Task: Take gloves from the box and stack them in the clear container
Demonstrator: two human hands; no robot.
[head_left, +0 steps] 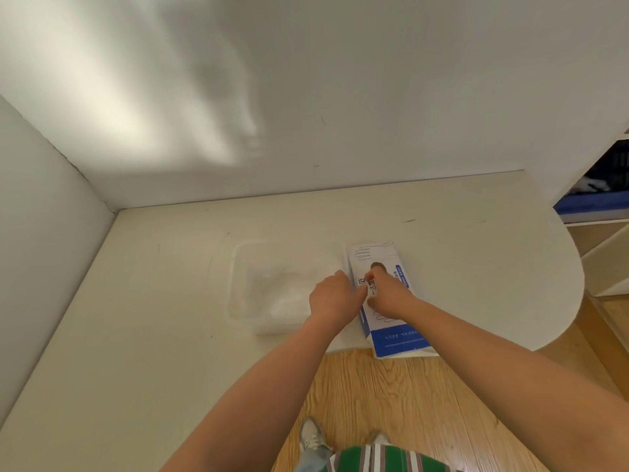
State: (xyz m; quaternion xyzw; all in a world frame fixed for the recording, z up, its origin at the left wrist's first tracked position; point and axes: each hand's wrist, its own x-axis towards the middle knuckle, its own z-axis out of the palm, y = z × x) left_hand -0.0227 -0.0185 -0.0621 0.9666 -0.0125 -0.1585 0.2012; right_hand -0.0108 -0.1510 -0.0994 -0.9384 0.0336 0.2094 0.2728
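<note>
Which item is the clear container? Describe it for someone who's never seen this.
Start at the cream table in the wall corner. Left of the blue-and-white glove box at its front edge sits the clear container. Unlike the printed box, it is a see-through, round-cornered rectangular tub, nearly blending into the tabletop.

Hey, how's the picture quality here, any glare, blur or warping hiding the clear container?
Head view: soft overall; the clear container nearly melts into the pale table; a bright light patch streaks the wall; the wide lens stretches the frame's edges; the box print is unreadably blurred.
</note>
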